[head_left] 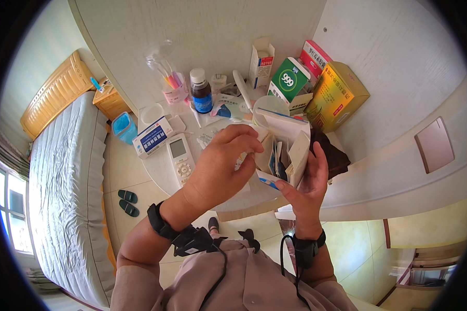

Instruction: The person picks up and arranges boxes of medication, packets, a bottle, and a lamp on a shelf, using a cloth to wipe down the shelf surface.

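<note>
My right hand [311,177] grips an opened white carton [295,132] that is tilted towards me, with several flat packets [281,159] standing inside it. At the carton's left side is my left hand [227,159], its fingers bent and the thumb near the fingertips; a small pale patterned thing shows between them, partly hidden, and whether it is held is unclear. Left of that hand, a white remote control [182,159] lies on the shelf beside a blue-and-white medicine box [152,137]. Behind the hands stands a brown bottle with a white cap [201,91].
A green-and-white box [290,81], a yellow box [336,97] and a red-and-white box [314,58] stand at the back right. A clear plastic cup with colourful sticks [175,87] is at the back left. A dark brown pouch [330,153] lies right of the carton.
</note>
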`<move>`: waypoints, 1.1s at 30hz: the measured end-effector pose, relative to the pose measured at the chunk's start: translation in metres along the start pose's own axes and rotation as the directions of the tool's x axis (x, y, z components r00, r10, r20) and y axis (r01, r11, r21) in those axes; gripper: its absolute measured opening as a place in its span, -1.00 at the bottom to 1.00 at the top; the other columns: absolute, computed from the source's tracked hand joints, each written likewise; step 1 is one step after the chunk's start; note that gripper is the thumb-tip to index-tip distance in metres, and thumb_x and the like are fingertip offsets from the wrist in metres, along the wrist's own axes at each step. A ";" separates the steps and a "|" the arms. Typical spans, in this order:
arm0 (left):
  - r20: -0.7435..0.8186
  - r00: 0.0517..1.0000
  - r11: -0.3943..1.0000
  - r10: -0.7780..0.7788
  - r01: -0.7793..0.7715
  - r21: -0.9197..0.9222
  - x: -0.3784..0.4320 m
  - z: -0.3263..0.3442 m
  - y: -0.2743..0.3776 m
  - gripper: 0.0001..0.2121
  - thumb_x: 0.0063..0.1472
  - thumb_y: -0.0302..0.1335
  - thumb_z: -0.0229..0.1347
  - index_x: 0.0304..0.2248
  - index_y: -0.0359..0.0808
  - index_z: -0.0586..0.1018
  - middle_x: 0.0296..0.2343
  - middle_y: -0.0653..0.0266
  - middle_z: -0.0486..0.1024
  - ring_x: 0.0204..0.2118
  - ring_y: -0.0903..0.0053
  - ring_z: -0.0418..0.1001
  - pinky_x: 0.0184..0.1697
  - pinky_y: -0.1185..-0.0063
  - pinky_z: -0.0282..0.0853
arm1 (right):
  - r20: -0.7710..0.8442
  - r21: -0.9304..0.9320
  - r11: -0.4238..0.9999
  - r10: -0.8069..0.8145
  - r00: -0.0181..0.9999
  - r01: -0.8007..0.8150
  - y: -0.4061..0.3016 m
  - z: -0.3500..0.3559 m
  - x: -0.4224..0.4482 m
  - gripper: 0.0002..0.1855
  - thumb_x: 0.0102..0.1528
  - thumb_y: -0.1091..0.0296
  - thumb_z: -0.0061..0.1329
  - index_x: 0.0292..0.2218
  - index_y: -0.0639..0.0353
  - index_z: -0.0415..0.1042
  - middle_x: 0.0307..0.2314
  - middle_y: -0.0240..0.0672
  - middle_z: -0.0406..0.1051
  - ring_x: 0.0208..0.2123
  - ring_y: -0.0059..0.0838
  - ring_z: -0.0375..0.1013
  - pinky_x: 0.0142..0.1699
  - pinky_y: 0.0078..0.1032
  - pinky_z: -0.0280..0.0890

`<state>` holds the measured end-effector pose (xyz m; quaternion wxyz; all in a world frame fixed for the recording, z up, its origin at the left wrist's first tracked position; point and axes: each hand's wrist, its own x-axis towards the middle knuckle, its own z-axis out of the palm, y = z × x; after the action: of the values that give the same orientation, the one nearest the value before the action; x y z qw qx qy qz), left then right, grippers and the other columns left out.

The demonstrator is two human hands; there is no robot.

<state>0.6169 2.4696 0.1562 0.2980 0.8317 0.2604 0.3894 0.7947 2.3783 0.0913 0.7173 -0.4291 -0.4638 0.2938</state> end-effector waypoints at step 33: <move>0.094 0.961 0.674 -0.259 0.249 -0.695 0.004 -0.012 -0.045 -0.92 0.30 -0.56 -0.06 -0.23 -0.34 0.38 -0.38 0.44 0.39 -0.30 0.75 0.34 -0.20 0.72 0.30 | -0.013 -0.123 0.992 0.010 1.000 -0.012 0.003 0.004 -0.011 0.03 -0.23 0.48 0.28 0.18 0.35 -0.04 0.08 -0.10 0.12 0.13 -0.32 0.12 0.23 -0.38 -0.05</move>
<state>0.6006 2.5062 0.1328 0.6403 0.6095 0.2080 0.4187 0.7867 2.3715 0.0851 0.6906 -0.4770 -0.4742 0.2659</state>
